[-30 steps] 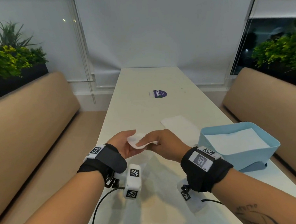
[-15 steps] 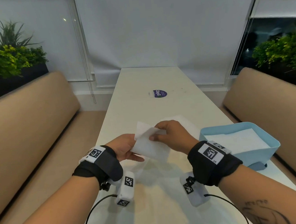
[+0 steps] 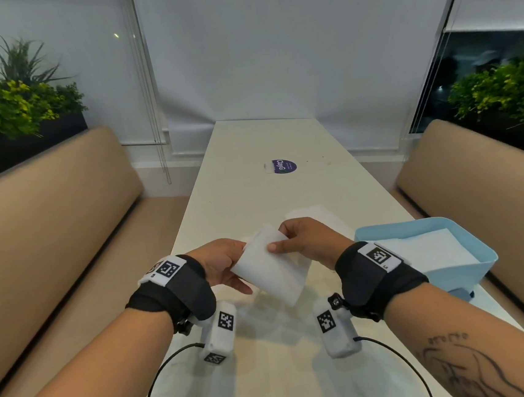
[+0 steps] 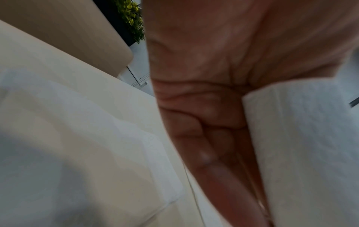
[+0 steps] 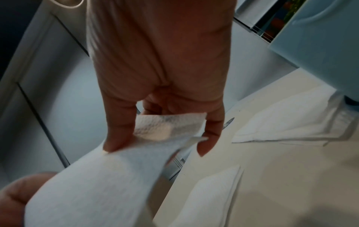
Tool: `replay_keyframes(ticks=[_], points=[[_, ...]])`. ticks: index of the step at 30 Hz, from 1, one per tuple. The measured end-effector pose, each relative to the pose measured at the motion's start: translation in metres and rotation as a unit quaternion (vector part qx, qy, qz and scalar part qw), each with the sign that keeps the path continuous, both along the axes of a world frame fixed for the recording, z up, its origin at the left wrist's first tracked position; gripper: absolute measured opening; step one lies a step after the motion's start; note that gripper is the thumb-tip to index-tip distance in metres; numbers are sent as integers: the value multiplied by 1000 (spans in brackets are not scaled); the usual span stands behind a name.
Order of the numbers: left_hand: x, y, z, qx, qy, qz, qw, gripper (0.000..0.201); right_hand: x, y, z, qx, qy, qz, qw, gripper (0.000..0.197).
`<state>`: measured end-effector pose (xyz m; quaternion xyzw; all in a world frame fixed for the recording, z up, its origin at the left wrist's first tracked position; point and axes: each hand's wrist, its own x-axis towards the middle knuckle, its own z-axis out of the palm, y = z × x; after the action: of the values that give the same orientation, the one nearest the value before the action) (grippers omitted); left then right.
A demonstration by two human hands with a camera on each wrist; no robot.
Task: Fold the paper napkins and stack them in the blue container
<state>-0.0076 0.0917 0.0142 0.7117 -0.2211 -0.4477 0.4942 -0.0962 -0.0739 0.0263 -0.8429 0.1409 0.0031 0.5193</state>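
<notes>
Above the near part of the table I hold a white paper napkin (image 3: 270, 269) between both hands. My left hand (image 3: 228, 265) grips its left edge, with the fingers behind the sheet. At the top right corner my right hand (image 3: 282, 238) pinches it between thumb and fingers, seen close in the right wrist view at the napkin (image 5: 169, 127). The sheet hangs slanted, with its top part folded over. The blue container (image 3: 479, 270) stands to the right with folded napkins (image 3: 425, 249) lying in it.
More white napkins (image 3: 323, 216) lie flat on the long white table (image 3: 287, 372) just beyond my right hand, and napkins (image 5: 213, 192) lie below it. A purple sticker (image 3: 284, 166) sits farther up. Tan benches (image 3: 49, 234) flank both sides.
The napkin lay small in my left palm under the right hand. Now it is spread into a wider hanging sheet, and my hands have moved slightly apart and away from me.
</notes>
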Motion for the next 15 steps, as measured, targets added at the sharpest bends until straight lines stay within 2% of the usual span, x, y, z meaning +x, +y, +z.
replay_keyframes(ticks=[6, 9, 12, 15], points=[[-3, -2, 0, -1, -17, -1, 1000, 18, 3, 1, -2, 19, -20, -28, 999, 27], [0, -3, -1, -19, -53, 38, 998, 24, 4, 1, -3, 33, -44, -67, 996, 28], [5, -1, -3, -54, -104, 100, 988, 34, 6, -2, -5, 34, -54, -105, 992, 46], [4, 1, 1, -80, -148, 115, 979, 31, 6, -3, -5, 57, -69, -121, 989, 35]])
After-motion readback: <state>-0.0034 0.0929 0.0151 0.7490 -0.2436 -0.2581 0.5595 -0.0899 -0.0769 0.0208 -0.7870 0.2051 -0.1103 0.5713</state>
